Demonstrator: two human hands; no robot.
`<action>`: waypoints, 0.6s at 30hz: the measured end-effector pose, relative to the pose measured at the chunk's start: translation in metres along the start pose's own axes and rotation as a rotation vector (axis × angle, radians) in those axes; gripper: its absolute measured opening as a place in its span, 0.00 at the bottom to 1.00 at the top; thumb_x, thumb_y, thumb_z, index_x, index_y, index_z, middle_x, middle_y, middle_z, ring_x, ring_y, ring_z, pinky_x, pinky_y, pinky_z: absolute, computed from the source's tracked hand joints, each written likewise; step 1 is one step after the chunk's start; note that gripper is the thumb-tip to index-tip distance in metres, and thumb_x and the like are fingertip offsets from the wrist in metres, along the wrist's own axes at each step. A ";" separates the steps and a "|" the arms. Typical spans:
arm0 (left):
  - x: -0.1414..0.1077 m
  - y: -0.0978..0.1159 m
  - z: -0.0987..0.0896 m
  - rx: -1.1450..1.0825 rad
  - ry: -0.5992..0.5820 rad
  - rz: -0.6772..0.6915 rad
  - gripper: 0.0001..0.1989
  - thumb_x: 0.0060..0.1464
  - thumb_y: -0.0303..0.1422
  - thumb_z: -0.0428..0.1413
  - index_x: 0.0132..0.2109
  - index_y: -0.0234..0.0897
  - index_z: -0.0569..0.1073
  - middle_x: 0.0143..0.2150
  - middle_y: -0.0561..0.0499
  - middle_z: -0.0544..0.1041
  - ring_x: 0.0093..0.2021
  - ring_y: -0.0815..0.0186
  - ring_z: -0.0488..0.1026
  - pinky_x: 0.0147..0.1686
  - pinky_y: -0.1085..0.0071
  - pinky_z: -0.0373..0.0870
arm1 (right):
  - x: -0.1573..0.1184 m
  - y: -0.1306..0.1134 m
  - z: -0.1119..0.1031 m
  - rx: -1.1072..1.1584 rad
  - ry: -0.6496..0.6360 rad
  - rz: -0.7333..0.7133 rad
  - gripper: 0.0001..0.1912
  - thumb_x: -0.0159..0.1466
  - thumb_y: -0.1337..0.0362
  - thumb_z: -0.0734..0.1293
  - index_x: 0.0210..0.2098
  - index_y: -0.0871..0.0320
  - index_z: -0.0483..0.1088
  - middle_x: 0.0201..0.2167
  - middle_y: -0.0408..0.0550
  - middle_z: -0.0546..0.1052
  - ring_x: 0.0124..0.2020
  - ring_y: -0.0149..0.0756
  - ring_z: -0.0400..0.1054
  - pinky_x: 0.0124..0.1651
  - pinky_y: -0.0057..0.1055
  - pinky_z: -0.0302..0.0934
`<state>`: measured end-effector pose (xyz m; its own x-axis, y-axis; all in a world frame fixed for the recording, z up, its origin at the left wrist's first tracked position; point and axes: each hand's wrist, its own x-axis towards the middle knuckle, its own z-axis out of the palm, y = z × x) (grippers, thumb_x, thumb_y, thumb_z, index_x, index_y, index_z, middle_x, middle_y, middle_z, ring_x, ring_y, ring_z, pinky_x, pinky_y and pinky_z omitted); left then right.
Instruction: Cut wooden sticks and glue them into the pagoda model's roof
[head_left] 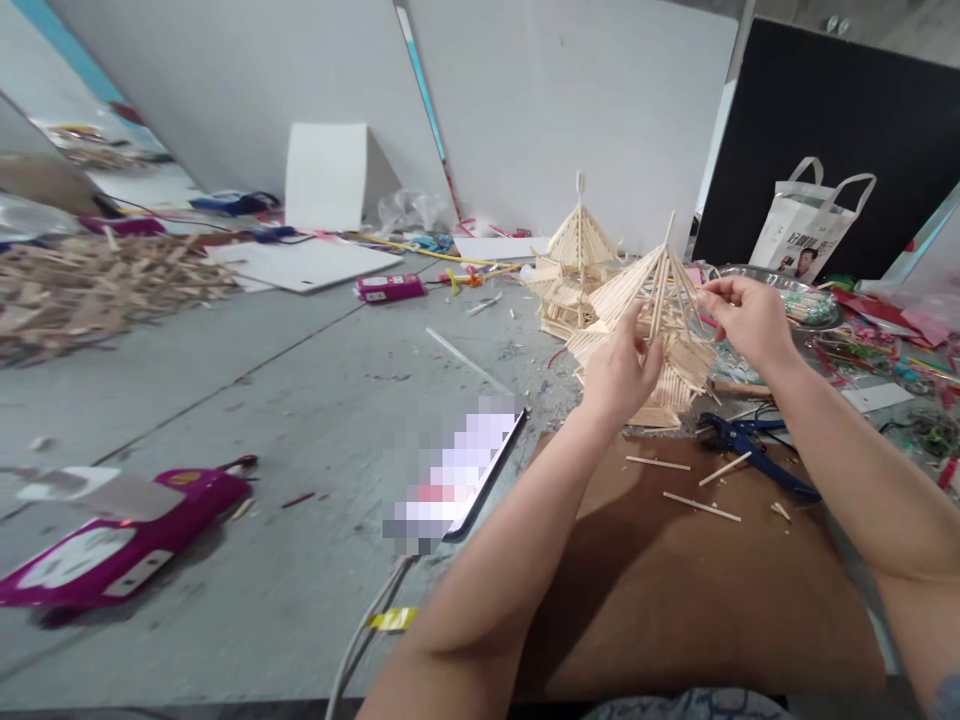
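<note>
A small pagoda model [637,280] built of thin pale wooden sticks stands before me, with a pointed roof over a wider lower tier. On the near side of its roof, my left hand [622,370] grips it, fingers curled against the sticks and partly hidden. My right hand [750,318] is at the roof's right side, thumb and fingers pinched together; whatever is between them is too small to make out. Open gaps show between the roof sticks there. Behind stands a second stick pagoda [581,245] with a tall finial.
Loose sticks [703,507] and blue-handled pliers [757,455] lie on or beside a brown board [705,600]. A lit phone [472,470] with a cable and a magenta power strip [157,540] are to the left. A metal bowl [814,305] and a stick pile [90,290] sit farther back.
</note>
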<state>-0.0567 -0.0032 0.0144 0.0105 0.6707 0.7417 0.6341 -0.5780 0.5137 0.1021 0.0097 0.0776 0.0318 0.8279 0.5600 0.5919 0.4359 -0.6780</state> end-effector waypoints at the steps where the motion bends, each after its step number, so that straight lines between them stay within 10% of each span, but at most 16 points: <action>1: 0.000 0.002 -0.003 0.003 0.047 0.024 0.19 0.50 0.30 0.51 0.50 0.32 0.63 0.26 0.53 0.73 0.19 0.75 0.61 0.24 0.75 0.60 | -0.008 0.001 -0.005 -0.034 0.035 -0.038 0.12 0.54 0.59 0.65 0.31 0.61 0.71 0.22 0.43 0.72 0.18 0.25 0.61 0.22 0.25 0.57; 6: -0.003 0.019 -0.020 -0.125 0.264 0.198 0.11 0.51 0.26 0.49 0.44 0.35 0.65 0.23 0.57 0.69 0.17 0.78 0.57 0.20 0.78 0.57 | -0.060 0.019 -0.021 -0.148 0.019 -0.061 0.12 0.56 0.58 0.62 0.33 0.59 0.69 0.22 0.42 0.71 0.20 0.26 0.60 0.27 0.26 0.56; 13: -0.021 0.049 -0.029 -0.205 0.243 0.366 0.09 0.55 0.27 0.47 0.44 0.36 0.65 0.22 0.58 0.68 0.17 0.78 0.57 0.19 0.79 0.57 | -0.117 0.046 -0.018 -0.471 -0.924 0.060 0.11 0.57 0.58 0.60 0.31 0.57 0.71 0.26 0.45 0.75 0.27 0.31 0.66 0.29 0.26 0.51; 18: -0.035 0.055 -0.014 -0.185 0.135 0.517 0.09 0.53 0.25 0.48 0.43 0.34 0.65 0.24 0.56 0.71 0.20 0.78 0.63 0.21 0.80 0.59 | -0.134 0.051 -0.008 -0.569 -1.127 0.033 0.11 0.56 0.56 0.62 0.33 0.55 0.70 0.32 0.46 0.76 0.32 0.34 0.68 0.29 0.26 0.50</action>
<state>-0.0326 -0.0646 0.0228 0.1771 0.2205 0.9592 0.4264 -0.8956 0.1272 0.1345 -0.0818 -0.0289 -0.4837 0.7980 -0.3593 0.8748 0.4283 -0.2265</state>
